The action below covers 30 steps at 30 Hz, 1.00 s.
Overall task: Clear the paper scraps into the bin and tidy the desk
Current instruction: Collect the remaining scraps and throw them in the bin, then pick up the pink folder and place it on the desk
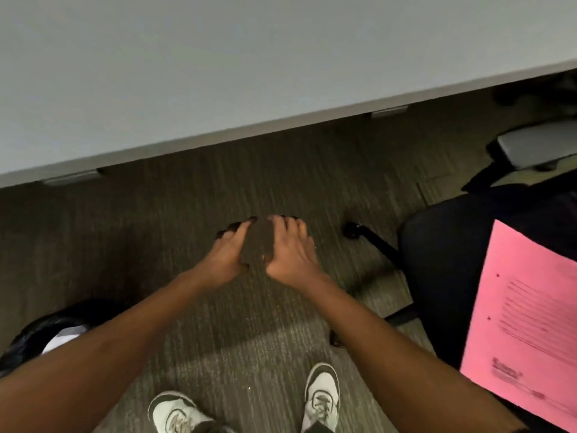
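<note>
My left hand (225,257) and my right hand (290,249) are held out side by side over the carpet, just in front of the desk's near edge. Their fingers are spread and curved toward each other, and I see nothing between them. The grey desk (187,73) fills the top of the view, and its visible surface is bare. A bin lined with a black bag (46,331) stands at the lower left, partly behind my left forearm, with something white inside. No loose paper scraps show on the floor or desk.
A dark office chair (443,270) stands at the right with a pink printed sheet (524,323) on its seat. Its wheeled base (371,239) reaches toward my hands. My two shoes (321,395) are on the grey-green carpet (218,189).
</note>
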Available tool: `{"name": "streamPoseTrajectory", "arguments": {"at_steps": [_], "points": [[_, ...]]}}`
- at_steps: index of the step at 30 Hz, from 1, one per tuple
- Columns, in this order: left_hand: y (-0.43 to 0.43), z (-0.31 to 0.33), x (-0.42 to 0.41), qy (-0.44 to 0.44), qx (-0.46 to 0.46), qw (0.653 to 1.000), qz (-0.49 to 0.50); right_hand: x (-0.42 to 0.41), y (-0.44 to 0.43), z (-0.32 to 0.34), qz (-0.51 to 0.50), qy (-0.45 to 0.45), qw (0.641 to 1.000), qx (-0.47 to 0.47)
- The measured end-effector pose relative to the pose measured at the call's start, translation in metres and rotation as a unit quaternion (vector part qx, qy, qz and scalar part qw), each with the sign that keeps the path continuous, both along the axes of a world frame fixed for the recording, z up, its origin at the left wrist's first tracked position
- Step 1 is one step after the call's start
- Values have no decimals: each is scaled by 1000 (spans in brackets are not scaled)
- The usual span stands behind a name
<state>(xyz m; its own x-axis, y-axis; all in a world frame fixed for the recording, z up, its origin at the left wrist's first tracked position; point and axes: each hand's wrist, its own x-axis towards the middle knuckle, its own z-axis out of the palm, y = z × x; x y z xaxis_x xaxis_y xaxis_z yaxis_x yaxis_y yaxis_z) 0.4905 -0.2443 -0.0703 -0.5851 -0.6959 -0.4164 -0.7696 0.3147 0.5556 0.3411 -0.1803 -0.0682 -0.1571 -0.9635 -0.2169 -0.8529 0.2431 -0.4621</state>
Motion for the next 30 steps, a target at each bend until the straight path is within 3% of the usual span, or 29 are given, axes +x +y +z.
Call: {"name": "streamPoseTrajectory", "arguments": {"at_steps": [9, 17, 24, 30], "points": [[96, 8, -224, 70, -46, 986, -147, -220, 141, 24, -208, 9, 978, -31], [180, 1, -360, 76, -7, 973, -217, -339, 268, 11, -408, 18, 912, 18], [218, -15, -415, 29, 42, 979, -197, -378, 341, -4, -506, 27, 859, 69], [233, -24, -439, 51, 81, 995, -41, -388, 372, -9, -562, 9, 823, 79]]}}
